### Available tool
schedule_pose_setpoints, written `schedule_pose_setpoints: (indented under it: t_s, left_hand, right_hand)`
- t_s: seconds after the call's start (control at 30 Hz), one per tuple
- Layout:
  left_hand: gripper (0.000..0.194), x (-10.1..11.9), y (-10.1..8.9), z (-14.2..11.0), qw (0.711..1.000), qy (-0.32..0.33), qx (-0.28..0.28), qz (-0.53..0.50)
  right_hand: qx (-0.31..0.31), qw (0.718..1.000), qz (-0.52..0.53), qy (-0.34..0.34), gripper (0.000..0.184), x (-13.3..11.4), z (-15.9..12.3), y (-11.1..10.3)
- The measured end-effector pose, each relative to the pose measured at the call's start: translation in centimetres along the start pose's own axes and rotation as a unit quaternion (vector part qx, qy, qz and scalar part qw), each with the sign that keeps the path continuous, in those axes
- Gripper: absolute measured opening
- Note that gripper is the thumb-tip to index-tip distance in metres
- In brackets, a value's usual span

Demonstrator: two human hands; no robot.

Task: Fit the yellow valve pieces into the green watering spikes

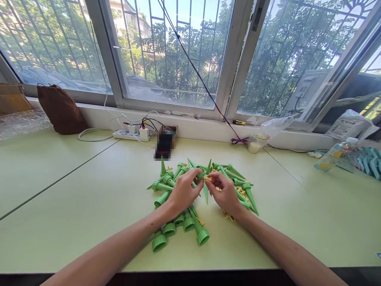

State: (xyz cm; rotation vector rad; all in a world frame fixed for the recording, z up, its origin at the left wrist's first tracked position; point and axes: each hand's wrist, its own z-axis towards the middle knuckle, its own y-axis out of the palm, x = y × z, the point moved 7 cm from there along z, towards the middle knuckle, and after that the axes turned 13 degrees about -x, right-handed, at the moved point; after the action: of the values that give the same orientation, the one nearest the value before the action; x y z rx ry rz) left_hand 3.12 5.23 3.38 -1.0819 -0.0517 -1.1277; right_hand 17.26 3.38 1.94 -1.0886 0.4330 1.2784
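Note:
My left hand (185, 188) is closed on a green plastic watering spike (206, 193), whose tapered tip points down. Between the thumb and fingers of my right hand (224, 194) is a small yellow plastic valve piece (207, 179), touching or very near the spike's side; the exact contact is too small to tell. Both hands meet above a pile of similar spikes. Several lie on the left with wide threaded ends facing me, such as a front spike (203, 236). More spikes (250, 194) lie on the right, among loose yellow valve pieces (229, 217) partly hidden by my right hand.
The pale green table (89, 214) runs to a windowed wall. Along the back are a brown bag (61, 111), a power strip (131, 135) with cables, a blurred dark object (164, 145), a plastic bag (269, 129) and a bottle (335, 155). A cord (196, 71) hangs across the window.

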Motion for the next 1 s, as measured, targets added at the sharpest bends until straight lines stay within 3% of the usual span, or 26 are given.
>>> schedule_pose_setpoints:
  t_s: [0.17,0.37,0.73,1.0]
  left_hand:
    - [0.015,-0.18,-0.05,0.11,1.0,-0.004,0.005,-0.002]
    - [0.014,-0.03,0.14,0.05,1.0,-0.007,-0.01,0.0]
    - [0.014,-0.06,-0.15,-0.02,1.0,-0.012,0.001,0.003]
    - [0.013,-0.03,0.05,0.06,1.0,-0.008,-0.005,0.006]
  right_hand:
    - [-0.01,1.0,0.016,0.01,0.021,0.25,0.04,0.07]
    - [-0.031,0.999,-0.011,0.037,0.036,0.4,0.13,0.08]
    - [0.006,1.0,0.012,0.002,0.021,0.04,0.1,-0.14]
    - [-0.033,0.999,0.004,0.038,0.032,0.3,0.16,0.1]
